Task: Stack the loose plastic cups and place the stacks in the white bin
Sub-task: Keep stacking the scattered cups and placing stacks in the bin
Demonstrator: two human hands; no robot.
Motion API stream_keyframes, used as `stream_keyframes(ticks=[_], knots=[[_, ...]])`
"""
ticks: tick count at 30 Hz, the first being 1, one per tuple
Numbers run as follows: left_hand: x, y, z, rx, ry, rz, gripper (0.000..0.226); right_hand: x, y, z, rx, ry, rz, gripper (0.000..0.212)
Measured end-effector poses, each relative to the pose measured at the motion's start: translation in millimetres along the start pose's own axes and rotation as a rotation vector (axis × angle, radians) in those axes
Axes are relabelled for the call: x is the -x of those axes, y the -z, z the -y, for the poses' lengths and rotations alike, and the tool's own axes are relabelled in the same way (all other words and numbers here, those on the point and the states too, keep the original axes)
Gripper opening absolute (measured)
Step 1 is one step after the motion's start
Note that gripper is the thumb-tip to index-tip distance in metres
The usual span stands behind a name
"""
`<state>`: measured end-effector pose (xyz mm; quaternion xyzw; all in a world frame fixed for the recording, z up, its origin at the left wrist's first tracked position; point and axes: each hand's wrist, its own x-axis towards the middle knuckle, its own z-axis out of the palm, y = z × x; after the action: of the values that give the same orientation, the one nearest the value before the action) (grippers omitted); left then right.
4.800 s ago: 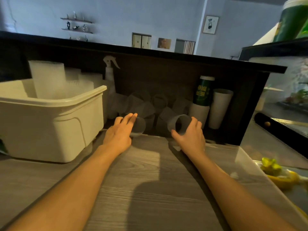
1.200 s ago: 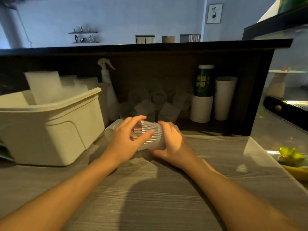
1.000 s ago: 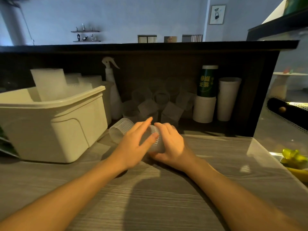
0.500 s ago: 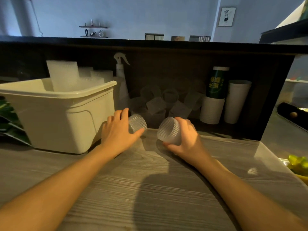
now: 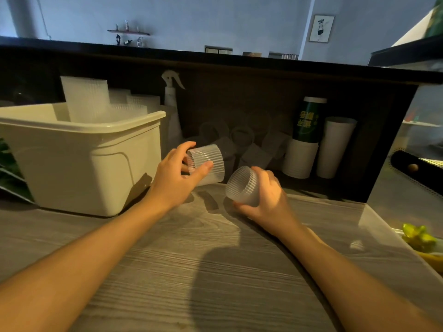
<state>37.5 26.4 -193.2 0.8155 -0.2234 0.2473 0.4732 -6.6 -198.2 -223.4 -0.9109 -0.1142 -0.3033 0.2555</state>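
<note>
My left hand (image 5: 176, 177) grips a ribbed translucent plastic cup (image 5: 208, 162) on its side, just above the wooden counter. My right hand (image 5: 268, 195) holds a second ribbed cup (image 5: 242, 184), tilted, its rim facing left toward the first one. The two cups are a short gap apart. Several loose clear cups (image 5: 244, 144) lie piled in the dark recess behind my hands. The white bin (image 5: 96, 161) stands at the left, with stacks of cups (image 5: 86, 99) rising out of it.
A white spray bottle (image 5: 171, 101) stands behind the bin. A green canister (image 5: 308, 122) on white paper cups (image 5: 299, 158) and a tall white cup stack (image 5: 336, 146) occupy the recess's right. A clear tray edge (image 5: 374, 224) and yellow-green items (image 5: 418, 237) lie right.
One second ago both hands held the cups pressed together. They have come apart, one cup in each hand, and my left hand has lifted its cup slightly to the right.
</note>
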Motion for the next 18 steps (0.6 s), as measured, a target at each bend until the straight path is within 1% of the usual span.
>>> stream_keyframes(ticks=[3,4,7,9,12,14,16,18], knots=[[1.3,-3.0,-3.1,0.047,-0.020,0.002,0.043,1.0,0.9,1.1,0.015,0.011,-0.004,0.088],[1.3,-3.9,-2.1,0.080,0.003,-0.004,0.040,0.9,1.2,1.5,0.022,0.012,-0.002,0.088],[0.8,-6.3,-3.4,0.209,0.152,-0.037,0.044,1.2,1.6,3.9,0.030,0.015,0.014,0.089],[0.9,-8.7,-10.4,0.356,0.235,-0.067,0.040,1.2,0.9,5.6,0.052,0.035,0.017,0.090],[1.0,-11.8,-23.8,0.589,0.292,-0.102,0.038,-0.1,-0.4,11.0,0.109,0.071,-0.006,0.089],[1.4,-13.1,-28.7,0.690,0.328,-0.104,0.037,-0.5,-1.2,15.1,0.140,0.092,-0.014,0.088],[3.1,-16.9,-28.2,0.673,0.334,-0.122,0.034,0.2,-1.2,18.6,0.139,0.107,-0.022,0.084],[6.7,-21.0,-27.1,0.558,0.316,-0.147,0.033,0.8,-0.6,20.5,0.097,0.098,-0.029,0.080]])
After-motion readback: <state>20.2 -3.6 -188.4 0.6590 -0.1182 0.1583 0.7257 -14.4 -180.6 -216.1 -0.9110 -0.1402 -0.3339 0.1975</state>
